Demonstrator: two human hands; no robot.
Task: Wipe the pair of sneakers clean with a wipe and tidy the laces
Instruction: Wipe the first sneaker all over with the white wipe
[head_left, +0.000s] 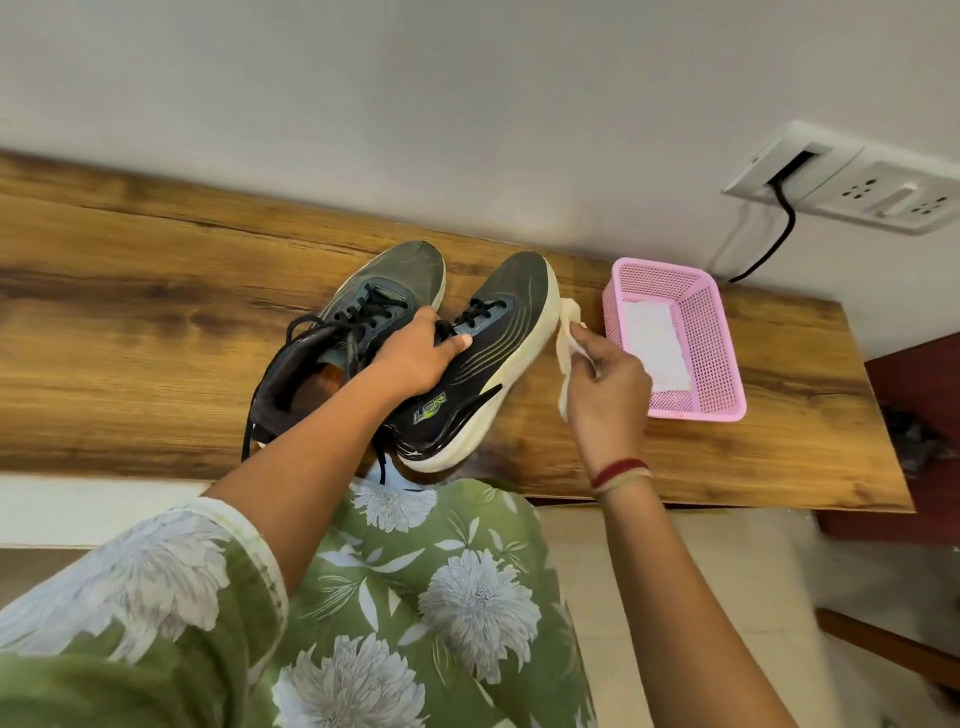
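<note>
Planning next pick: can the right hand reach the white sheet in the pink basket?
Likely yes: right hand sits beside the open-topped pink basket, white sheet uncovered; but it pinches a wipe.

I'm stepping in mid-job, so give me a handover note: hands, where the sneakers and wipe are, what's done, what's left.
Left hand grips the tilted sneaker by its laced upper, at the wooden table's near edge.
Right hand pinches the wipe against that sneaker's cream midsole near the toe.
Second sneaker stands flat beside it.
Pink basket holds a white sheet.
Done: cannot tell how much is wiped.
Left: finish wiping both, tidy the loose laces.
</note>
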